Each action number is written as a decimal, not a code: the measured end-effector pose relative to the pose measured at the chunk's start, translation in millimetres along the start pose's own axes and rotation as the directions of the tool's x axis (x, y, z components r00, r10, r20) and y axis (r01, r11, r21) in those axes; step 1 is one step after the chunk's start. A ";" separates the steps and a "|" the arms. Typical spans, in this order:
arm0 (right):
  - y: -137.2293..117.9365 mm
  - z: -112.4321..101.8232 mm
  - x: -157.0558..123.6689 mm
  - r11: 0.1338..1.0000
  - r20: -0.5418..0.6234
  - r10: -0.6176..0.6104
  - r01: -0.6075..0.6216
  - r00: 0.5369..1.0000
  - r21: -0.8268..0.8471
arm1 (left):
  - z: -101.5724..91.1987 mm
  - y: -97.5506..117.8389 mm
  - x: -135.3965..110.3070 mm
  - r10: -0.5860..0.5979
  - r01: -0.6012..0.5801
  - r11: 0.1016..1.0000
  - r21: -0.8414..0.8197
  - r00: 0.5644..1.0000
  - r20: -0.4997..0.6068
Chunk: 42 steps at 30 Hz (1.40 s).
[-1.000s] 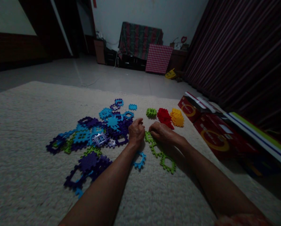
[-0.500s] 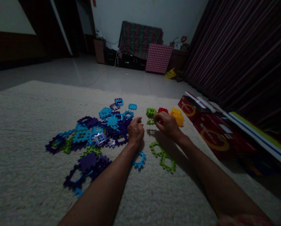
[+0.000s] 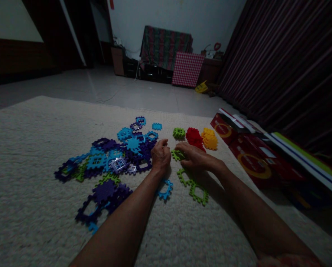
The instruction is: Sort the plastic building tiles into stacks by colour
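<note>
Holding right hand [image 3: 194, 156] over green piece [image 3: 177, 154] with fingers spread, left hand [image 3: 160, 155] beside purple pieces [image 3: 149, 149] with fingers curled, grip unclear.

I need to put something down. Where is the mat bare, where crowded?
Bare mat lies left of the purple and blue pieces, and between the forearms, on the near side of the green frames. Crowded: left of the left hand, where those pieces overlap, and about the right hand, with red pieces and yellow pieces close beyond.
</note>
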State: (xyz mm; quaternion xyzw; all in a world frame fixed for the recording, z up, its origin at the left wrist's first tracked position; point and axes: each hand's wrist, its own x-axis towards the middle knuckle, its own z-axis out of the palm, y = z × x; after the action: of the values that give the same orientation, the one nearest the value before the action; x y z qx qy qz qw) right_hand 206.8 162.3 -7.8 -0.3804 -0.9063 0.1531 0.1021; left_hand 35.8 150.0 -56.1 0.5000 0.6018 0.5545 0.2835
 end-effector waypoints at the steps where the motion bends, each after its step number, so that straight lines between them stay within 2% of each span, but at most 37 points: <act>1: 2.4 2.3 1.1 1.000 0.000 -0.010 0.010 1.000 0.002 | 0.0 -0.2 0.0 -0.001 0.001 1.000 -0.002 1.000 -0.004; 5: 7.5 7.8 0.8 0.999 0.000 0.027 -0.027 1.000 -0.019 | -0.2 -0.3 -0.2 0.010 -0.010 1.000 -0.005 1.000 0.001; 9: 3.1 2.4 -1.4 0.999 -0.026 0.042 -0.043 0.999 -0.028 | -0.8 0.5 -0.2 0.010 -0.010 1.000 0.017 1.000 0.007; 14: 7.0 -19.3 20.5 0.990 -0.201 -0.006 -0.022 0.980 -0.139 | -1.5 1.1 -0.4 -0.004 0.004 1.000 0.010 1.000 0.006; 18: 25.5 -32.7 51.7 0.957 -0.266 0.111 -0.175 0.957 -0.229 | -1.1 0.7 -0.2 0.000 0.000 1.000 0.008 1.000 -0.001; 21: 38.5 -33.4 66.2 0.928 -0.272 0.232 -0.297 0.934 -0.227 | -0.4 0.5 0.2 -0.002 0.002 1.000 0.015 1.000 -0.007; 23: 43.5 -30.8 69.8 0.920 -0.267 0.265 -0.325 0.927 -0.218 | 0.2 0.4 0.4 -0.003 0.003 1.000 0.019 1.000 -0.009; 25: 45.5 -27.8 69.7 0.922 -0.274 0.261 -0.323 0.926 -0.212 | 1.0 0.0 0.5 0.000 0.001 1.000 0.023 1.000 -0.009; 28: 43.3 -24.7 63.0 0.939 -0.348 0.203 -0.283 0.915 -0.195 | 2.0 -1.1 0.8 0.005 -0.005 1.000 0.021 1.000 -0.008; 32: 30.4 -22.4 39.2 0.975 -0.426 0.109 -0.179 0.898 -0.129 | 2.2 -1.2 1.0 -0.001 0.001 1.000 0.005 1.000 -0.002; 34: 19.3 -22.2 22.9 0.986 -0.347 0.116 -0.151 0.931 -0.074 | 1.6 -0.5 0.8 -0.007 0.007 1.000 -0.004 1.000 0.003; 36: 6.3 -23.7 7.9 0.987 -0.147 0.157 -0.160 0.977 -0.009 | 1.2 0.0 0.6 -0.010 0.010 1.000 -0.016 1.000 0.004; 37: -0.5 -25.3 2.1 0.983 -0.025 0.184 -0.184 0.983 0.013 | 1.1 0.0 0.5 -0.011 0.011 1.000 -0.020 1.000 0.004; 40: -19.7 -31.7 -6.9 0.971 0.266 0.230 -0.238 0.936 -0.002 | 1.4 -0.5 0.5 -0.009 0.009 1.000 -0.025 1.000 0.007; 42: -30.4 -35.3 -7.2 0.969 0.364 0.241 -0.243 0.900 -0.041 | 2.1 -1.2 0.5 -0.006 0.006 1.000 -0.027 1.000 0.008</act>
State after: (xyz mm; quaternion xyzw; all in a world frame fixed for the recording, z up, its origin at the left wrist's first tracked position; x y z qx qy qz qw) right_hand 202.3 144.0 35.5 -0.4545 -0.8547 0.2353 -0.0875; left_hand 37.2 151.4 -57.6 0.4965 0.5947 0.5598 0.2940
